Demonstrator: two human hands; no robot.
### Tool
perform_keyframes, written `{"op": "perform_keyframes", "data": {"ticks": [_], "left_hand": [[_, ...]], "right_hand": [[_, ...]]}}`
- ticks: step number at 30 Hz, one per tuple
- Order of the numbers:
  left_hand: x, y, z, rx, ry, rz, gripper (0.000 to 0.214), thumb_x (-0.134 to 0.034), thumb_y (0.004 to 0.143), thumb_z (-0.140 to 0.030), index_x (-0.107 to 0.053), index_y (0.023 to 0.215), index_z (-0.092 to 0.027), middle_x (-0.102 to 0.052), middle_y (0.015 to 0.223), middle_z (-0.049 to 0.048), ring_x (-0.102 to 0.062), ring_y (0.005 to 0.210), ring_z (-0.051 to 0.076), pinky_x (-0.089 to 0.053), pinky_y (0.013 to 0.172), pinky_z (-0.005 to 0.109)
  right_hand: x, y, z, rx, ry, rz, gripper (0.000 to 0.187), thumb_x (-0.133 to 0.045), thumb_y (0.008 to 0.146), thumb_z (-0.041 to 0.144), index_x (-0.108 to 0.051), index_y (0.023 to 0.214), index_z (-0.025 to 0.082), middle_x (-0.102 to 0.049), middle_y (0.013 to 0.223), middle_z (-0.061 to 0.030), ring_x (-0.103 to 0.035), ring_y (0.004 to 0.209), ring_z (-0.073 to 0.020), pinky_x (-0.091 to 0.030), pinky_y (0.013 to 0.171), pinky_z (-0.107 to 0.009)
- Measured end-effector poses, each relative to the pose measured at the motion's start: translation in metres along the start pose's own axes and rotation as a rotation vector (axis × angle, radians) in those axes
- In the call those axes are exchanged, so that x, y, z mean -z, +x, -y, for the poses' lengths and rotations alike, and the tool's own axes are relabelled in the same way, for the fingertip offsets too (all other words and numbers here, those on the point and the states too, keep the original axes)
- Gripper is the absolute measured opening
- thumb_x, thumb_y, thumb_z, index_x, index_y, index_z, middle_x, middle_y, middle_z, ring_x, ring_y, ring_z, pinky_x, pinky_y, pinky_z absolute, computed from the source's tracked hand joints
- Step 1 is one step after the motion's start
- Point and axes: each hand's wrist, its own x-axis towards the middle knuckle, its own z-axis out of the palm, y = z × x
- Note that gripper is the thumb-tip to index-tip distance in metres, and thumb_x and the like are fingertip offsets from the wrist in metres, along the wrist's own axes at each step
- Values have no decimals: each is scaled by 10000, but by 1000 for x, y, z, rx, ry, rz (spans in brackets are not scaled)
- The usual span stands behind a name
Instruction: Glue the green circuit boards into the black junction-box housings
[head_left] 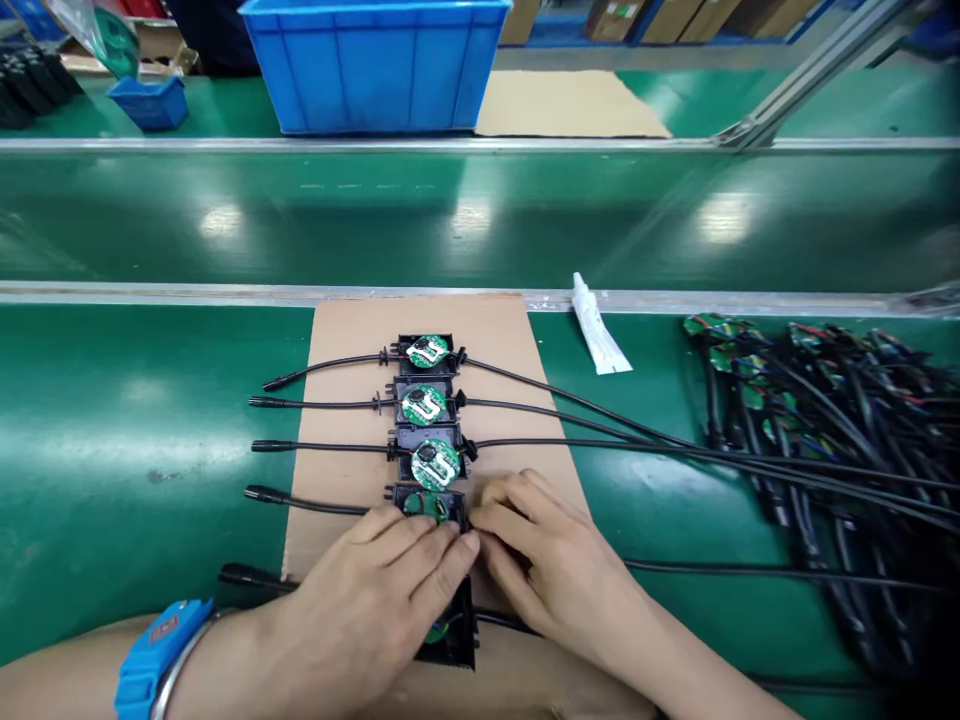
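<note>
Several open black plastic housings stand in a column on the cardboard sheet [345, 335]. In the upper three, a round green circuit board [436, 464] with a white squiggle of paste shows. My left hand [375, 590] holds a lower housing [409, 493], its fingers closed over the near side and partly hiding the green board [426, 505] inside. At that housing's right end, the bent fingers of my right hand [551, 555] pinch the black cable where it enters; the fingers cover the exact spot. Under my left hand, the nearest housing [457, 650] is partly hidden.
Short cables with plugs [271, 446] stick out left; long cables [600, 444] run right toward a heap of wired boards [840, 420]. A white tube [598, 325] lies behind my right hand. Beyond the metal rail stands a blue bin [382, 75].
</note>
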Motion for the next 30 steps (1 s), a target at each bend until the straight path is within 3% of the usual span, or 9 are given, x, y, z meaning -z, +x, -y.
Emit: {"op": "perform_keyframes", "data": {"ticks": [4,8,12,14,17,19,22,25,30], "left_hand": [[-1,-1,-6,-31,-7,15,484,-307,973,-220,-380,1405,-13,-509,1382,154,-437,1264,259,-274,1061,377],[11,-4,3,-5,-199,11,483,-388,935,-214,-396,1389,-49,-528,1367,133,-472,1230,237,-334,1034,372],[25,-14,27,255,-358,-159,307,-447,892,-103,-575,1165,-159,-656,1085,64,-559,984,198,-427,862,361],[27,-17,38,368,-356,-119,192,-491,879,-133,-633,997,-187,-652,954,47,-553,871,207,-433,779,373],[20,-17,47,377,-395,-45,144,-529,867,-171,-664,909,-201,-630,880,36,-550,817,203,-438,732,362],[12,-15,48,371,-432,-53,161,-519,875,-169,-676,896,-197,-620,847,36,-553,798,190,-447,713,337],[3,-13,46,360,-450,-80,183,-499,891,-163,-669,827,-179,-609,817,36,-548,779,177,-455,709,315],[4,-15,44,346,-437,-83,193,-493,904,-172,-657,804,-169,-601,814,39,-543,785,179,-457,719,318],[17,-12,57,320,-432,-39,167,-498,902,-163,-657,939,-197,-605,881,37,-555,834,185,-470,740,326]], "right_hand": [[-4,0,-1,1,45,-34,243,-388,915,100,-604,820,158,-552,804,-67,-477,784,-190,-427,682,-330],[2,0,-3,37,11,-14,247,-402,911,93,-621,820,162,-559,780,-62,-480,764,-190,-420,663,-322],[8,-3,15,63,-169,-79,244,-437,891,92,-665,960,145,-594,815,-83,-479,781,-209,-435,689,-341],[0,-2,30,122,-282,-84,313,-441,865,94,-651,1097,93,-609,851,-112,-481,793,-227,-450,710,-367],[-21,7,50,164,-419,-29,424,-489,834,148,-591,1219,3,-622,887,-154,-490,807,-257,-466,700,-393],[-33,15,57,167,-458,-1,411,-531,828,204,-624,1166,-12,-628,904,-180,-497,826,-271,-473,674,-391],[-42,25,62,193,-443,43,259,-543,829,212,-712,940,50,-634,843,-173,-500,821,-268,-470,610,-362],[-36,28,64,173,-376,74,204,-520,838,168,-712,809,104,-637,794,-142,-505,792,-256,-445,544,-332],[2,22,41,191,-186,14,278,-465,878,151,-668,1065,117,-634,841,-104,-527,804,-219,-475,630,-322]]}}
